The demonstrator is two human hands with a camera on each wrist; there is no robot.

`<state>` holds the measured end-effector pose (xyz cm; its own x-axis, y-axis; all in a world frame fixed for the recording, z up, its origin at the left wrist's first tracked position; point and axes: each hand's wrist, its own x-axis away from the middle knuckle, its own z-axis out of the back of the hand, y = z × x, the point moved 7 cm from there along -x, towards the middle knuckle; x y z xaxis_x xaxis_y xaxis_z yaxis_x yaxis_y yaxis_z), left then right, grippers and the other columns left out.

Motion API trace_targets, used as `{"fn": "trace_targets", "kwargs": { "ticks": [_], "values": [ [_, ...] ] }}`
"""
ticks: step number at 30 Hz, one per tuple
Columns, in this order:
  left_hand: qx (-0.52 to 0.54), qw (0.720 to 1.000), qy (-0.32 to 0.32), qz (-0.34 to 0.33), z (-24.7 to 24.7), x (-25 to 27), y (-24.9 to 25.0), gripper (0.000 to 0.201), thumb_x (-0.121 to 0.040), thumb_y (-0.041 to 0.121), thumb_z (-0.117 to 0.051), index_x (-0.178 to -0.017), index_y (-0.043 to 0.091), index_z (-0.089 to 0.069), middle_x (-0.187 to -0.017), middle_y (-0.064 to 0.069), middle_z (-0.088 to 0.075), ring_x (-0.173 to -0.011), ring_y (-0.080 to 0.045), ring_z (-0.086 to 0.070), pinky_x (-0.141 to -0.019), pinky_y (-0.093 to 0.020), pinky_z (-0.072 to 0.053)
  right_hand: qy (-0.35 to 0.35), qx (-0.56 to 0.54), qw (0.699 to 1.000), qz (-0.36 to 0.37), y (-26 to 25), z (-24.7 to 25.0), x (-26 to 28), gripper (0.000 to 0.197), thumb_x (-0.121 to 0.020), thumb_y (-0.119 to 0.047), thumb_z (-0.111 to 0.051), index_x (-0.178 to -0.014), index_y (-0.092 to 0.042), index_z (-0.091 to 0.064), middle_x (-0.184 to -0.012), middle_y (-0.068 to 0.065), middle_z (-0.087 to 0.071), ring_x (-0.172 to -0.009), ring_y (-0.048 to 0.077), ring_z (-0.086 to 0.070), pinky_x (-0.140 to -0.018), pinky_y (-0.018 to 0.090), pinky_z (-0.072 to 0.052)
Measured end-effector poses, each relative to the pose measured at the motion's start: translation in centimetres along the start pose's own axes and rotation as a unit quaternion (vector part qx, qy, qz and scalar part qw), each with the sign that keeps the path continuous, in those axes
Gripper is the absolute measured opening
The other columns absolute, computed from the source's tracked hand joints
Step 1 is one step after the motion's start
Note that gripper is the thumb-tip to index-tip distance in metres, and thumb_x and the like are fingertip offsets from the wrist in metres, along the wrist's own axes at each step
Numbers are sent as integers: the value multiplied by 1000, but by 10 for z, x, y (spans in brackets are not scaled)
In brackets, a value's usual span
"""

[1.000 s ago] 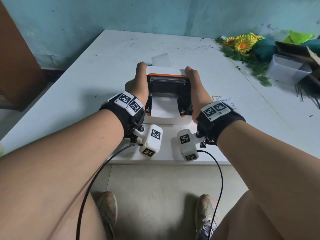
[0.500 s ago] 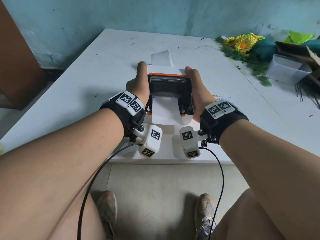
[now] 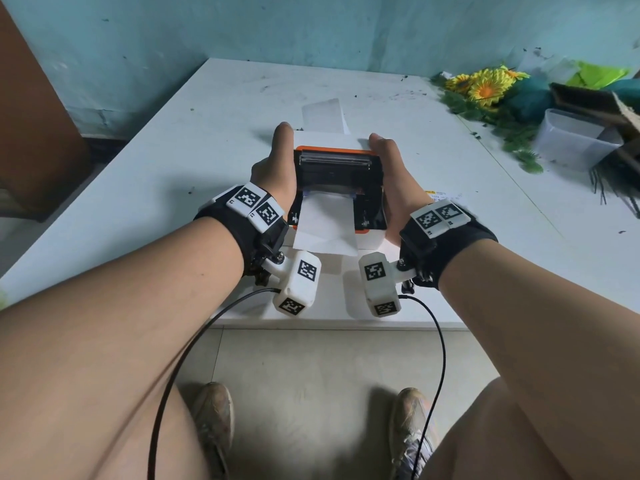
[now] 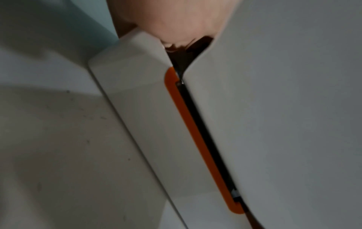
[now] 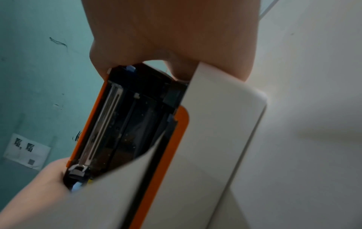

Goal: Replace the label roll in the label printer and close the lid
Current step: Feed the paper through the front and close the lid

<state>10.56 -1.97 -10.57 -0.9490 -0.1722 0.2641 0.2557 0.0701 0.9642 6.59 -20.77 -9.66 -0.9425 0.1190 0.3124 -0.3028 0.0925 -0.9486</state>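
I see left hand and right hand clamped around the half-open lid of the label printer, label strip hanging out front.

Table: white, speckled. Far right: yellow flowers, clear tub, cardboard. Teal wall behind.

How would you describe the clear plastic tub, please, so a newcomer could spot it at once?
Look to the far right of the white table, where artificial yellow flowers and clutter pile up. The clear plastic tub sits just nearer than the flowers, the only see-through, box-shaped thing among green foliage and cardboard.
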Motion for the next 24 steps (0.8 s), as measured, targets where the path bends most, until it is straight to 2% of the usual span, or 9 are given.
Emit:
{"fn": "trace_targets", "kwargs": {
  "ticks": [2, 4, 6, 9, 11, 15, 19, 22, 24],
  "values": [
    [2, 1000, -18, 10, -1, -4, -4, 87, -54, 91, -48, -97, 22, -78, -97, -8, -80, -86, -32, -76, -86, -41, -61, -11, -6, 1000, -1, -1, 0, 1, 50, -87, -73, -61, -95, -25, -72, -117, 14, -80, -119, 34, -74, -109, 53, -53],
    [-2, 999, -48, 19, -2, -12, -9, 97, -54, 95, -53, -113, 24, -80, -111, -10, -82, -99, -34, -79, -96, -49, -62, -26, -12, 1000, -4, -2, 0, 1, 47, -89, -71, -60, -95, -25, -71, -121, 14, -79, -122, 35, -72, -110, 54, -52],
    [-22, 996, -82, 30, -2, -11, -9, 95, -59, 97, -55, -117, 27, -80, -112, -9, -83, -102, -33, -79, -96, -48, -62, -46, -23, 999, -6, -3, -1, 3, 44, -92, -67, -60, -98, -24, -69, -127, 15, -77, -125, 36, -70, -111, 57, -51],
    [-31, 990, -133, 17, 0, -2, 2, 60, -94, 78, -48, -95, 26, -78, -83, -1, -80, -73, -22, -77, -62, -26, -59, -61, -43, 997, -1, -4, -1, 2, 40, -96, -61, -59, -101, -23, -67, -132, 16, -74, -124, 37, -71, -110, 59, -51],
    [-33, 987, -159, 4, 0, -5, 6, 51, -103, 66, -46, -89, 26, -74, -76, 1, -78, -64, -18, -75, -56, -21, -56, -68, -49, 996, 0, -4, -1, 1, 40, -96, -60, -60, -104, -21, -67, -134, 17, -73, -124, 37, -71, -111, 61, -49],
    [-34, 984, -177, 3, 3, -5, 10, 44, -104, 61, -47, -93, 26, -70, -73, 4, -77, -61, -16, -75, -65, -25, -55, -79, -55, 995, -1, -4, -1, 0, 42, -96, -58, -60, -110, -19, -66, -136, 19, -71, -121, 38, -73, -109, 61, -50],
    [-30, 984, -178, 10, 4, -6, 8, 45, -101, 64, -49, -92, 26, -71, -74, 3, -77, -67, -19, -74, -75, -32, -54, -85, -63, 994, 0, -4, 1, -3, 42, -95, -56, -61, -114, -19, -63, -137, 18, -72, -101, 32, -75, -106, 58, -53],
    [-25, 985, -173, 13, 5, -5, 7, 42, -101, 64, -52, -90, 27, -71, -71, 3, -76, -71, -21, -74, -82, -35, -55, -85, -67, 994, -2, -4, 3, -5, 42, -93, -55, -63, -115, -19, -61, -124, 15, -75, -102, 33, -75, -100, 54, -56],
    [-26, 985, -172, 13, 5, -4, 7, 43, -100, 64, -52, -88, 27, -71, -70, 3, -76, -74, -22, -73, -85, -36, -55, -85, -67, 994, -3, -3, 3, -6, 46, -92, -55, -65, -118, -18, -62, -124, 15, -75, -104, 35, -77, -101, 56, -56]
  ]
}}
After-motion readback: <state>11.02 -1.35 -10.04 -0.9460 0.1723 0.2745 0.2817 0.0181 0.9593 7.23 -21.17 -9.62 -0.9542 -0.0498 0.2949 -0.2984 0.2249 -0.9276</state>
